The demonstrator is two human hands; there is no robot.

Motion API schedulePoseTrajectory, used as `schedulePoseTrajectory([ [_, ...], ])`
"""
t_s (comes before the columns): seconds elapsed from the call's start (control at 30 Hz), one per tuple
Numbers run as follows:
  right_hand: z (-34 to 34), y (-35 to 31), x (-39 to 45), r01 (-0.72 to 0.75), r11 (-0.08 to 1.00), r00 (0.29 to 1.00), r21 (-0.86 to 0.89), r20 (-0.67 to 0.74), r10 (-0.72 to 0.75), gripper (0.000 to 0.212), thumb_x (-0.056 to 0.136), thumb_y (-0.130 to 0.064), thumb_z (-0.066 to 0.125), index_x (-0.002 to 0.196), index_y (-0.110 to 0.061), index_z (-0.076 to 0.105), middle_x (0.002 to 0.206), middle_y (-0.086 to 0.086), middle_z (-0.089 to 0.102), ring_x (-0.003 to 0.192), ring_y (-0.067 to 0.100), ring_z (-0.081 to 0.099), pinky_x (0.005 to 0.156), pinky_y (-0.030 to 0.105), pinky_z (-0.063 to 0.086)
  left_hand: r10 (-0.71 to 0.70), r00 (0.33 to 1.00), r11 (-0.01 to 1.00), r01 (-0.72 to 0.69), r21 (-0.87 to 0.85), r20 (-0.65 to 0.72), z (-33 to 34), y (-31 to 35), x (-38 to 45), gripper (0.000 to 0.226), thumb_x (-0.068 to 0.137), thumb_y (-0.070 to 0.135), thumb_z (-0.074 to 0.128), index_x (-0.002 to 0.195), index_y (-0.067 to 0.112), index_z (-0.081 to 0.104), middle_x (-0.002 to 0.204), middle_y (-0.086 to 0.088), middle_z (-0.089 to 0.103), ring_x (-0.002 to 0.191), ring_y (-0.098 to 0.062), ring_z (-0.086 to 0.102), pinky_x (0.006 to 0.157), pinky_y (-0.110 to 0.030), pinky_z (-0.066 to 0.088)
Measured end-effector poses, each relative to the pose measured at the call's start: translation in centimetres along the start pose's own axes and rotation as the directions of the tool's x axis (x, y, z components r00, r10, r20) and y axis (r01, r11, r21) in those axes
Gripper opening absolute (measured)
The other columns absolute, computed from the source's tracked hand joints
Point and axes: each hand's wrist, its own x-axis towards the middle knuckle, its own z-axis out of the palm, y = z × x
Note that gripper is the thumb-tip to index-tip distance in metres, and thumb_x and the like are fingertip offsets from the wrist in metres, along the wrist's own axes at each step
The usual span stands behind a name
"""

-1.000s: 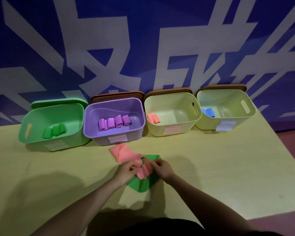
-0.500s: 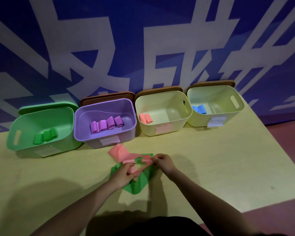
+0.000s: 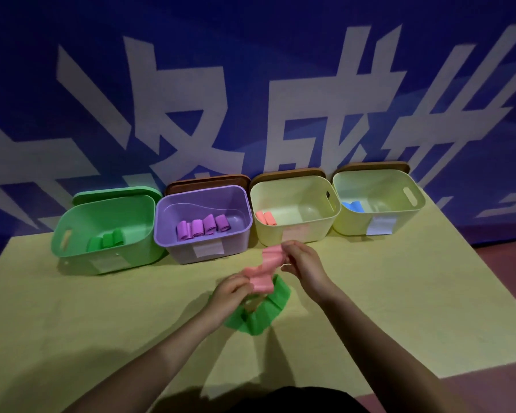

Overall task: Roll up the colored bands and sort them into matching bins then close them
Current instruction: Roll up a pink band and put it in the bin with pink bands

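Note:
A pink band (image 3: 264,269) is stretched between my hands above the table. My left hand (image 3: 230,293) grips its near end and my right hand (image 3: 303,260) grips its far end, raised in front of the pale yellow bin (image 3: 292,231). A green band (image 3: 265,315) lies crumpled on the table under my hands. Four open bins stand in a row: a green bin (image 3: 81,251) with green rolls, a purple bin (image 3: 173,248) with several purple rolls, the pale yellow bin with two pink rolls (image 3: 265,218), and another pale yellow bin (image 3: 352,225) with a blue roll (image 3: 352,206).
The bins' lids lean behind them: a green lid (image 3: 116,193) and three brown lids (image 3: 206,180). A blue wall with large white characters rises right behind. The yellow table (image 3: 399,308) ends at the right and near edges, with red floor beyond.
My hands lifted the pink band off the table and pulled apart, the right hand rising toward the bins. The green band stays on the table. The camera moved closer.

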Motion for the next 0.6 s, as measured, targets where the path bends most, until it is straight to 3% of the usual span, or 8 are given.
schedulePoseTrajectory([
  [0.07,0.2,-1.4,-0.5,0.066,0.998,0.998,0.023,0.002,-0.066,0.021,0.093,-0.007,0.049,0.076,-0.009,0.06,0.068,0.003,0.055,0.066,0.015,0.052,0.06,0.024,0.046,-0.021,1.0,0.996,0.022,-0.084,0.022,0.1,2.3,-0.4,0.017,0.093,0.005,0.054,0.088,0.016,0.066,0.092,-0.001,0.064,0.085,-0.01,0.056,0.068,-0.006,0.042],
  [0.27,0.1,-5.0,-2.4,0.226,0.974,0.974,0.001,0.021,-0.226,0.017,0.091,-0.002,0.054,0.078,-0.005,0.065,0.068,0.013,0.051,0.064,0.019,0.047,0.059,0.026,0.042,0.13,0.988,0.958,-0.147,-0.245,-0.082,1.3,9.6,-2.2,0.015,0.096,0.022,0.051,0.099,0.031,0.063,0.097,0.017,0.064,0.094,-0.001,0.057,0.079,-0.015,0.044],
  [0.37,-0.6,-6.4,-3.5,0.31,0.949,0.951,-0.066,0.011,-0.31,0.021,0.091,-0.003,0.056,0.075,-0.011,0.066,0.064,-0.002,0.06,0.06,0.009,0.052,0.057,0.022,0.044,0.185,0.973,0.944,-0.214,-0.25,-0.135,2.3,11.5,-2.3,0.015,0.094,0.022,0.055,0.092,0.029,0.067,0.094,0.008,0.069,0.096,-0.011,0.061,0.089,-0.027,0.047],
  [0.47,-1.9,-7.0,-4.6,0.385,0.914,0.921,-0.128,0.0,-0.389,0.019,0.091,-0.003,0.057,0.076,-0.011,0.066,0.064,-0.005,0.061,0.059,0.005,0.055,0.057,0.019,0.046,0.169,0.973,0.938,-0.208,-0.276,-0.16,3.2,12.4,-2.2,0.014,0.095,0.021,0.054,0.097,0.026,0.067,0.1,0.001,0.069,0.1,-0.017,0.061,0.091,-0.033,0.048],
  [0.57,-3.5,-7.1,-5.5,0.444,0.882,0.888,-0.156,-0.057,-0.457,0.009,0.089,-0.006,0.061,0.092,-0.012,0.068,0.083,-0.004,0.066,0.076,0.005,0.059,0.063,0.016,0.047,0.12,0.985,0.913,-0.16,-0.375,-0.127,4.0,13.2,-2.3,0.02,0.098,0.018,0.048,0.109,0.015,0.065,0.11,-0.011,0.068,0.102,-0.02,0.061,0.089,-0.034,0.048],
  [0.6,-4.1,-6.9,-5.7,0.454,0.872,0.881,-0.186,-0.056,-0.47,0.015,0.089,-0.009,0.063,0.101,-0.017,0.067,0.093,-0.006,0.066,0.086,0.003,0.06,0.068,0.014,0.047,0.126,0.987,0.903,-0.157,-0.4,-0.103,4.3,13.6,-2.3,0.022,0.099,0.017,0.046,0.11,0.013,0.064,0.111,-0.013,0.067,0.101,-0.021,0.061,0.09,-0.036,0.047],
])
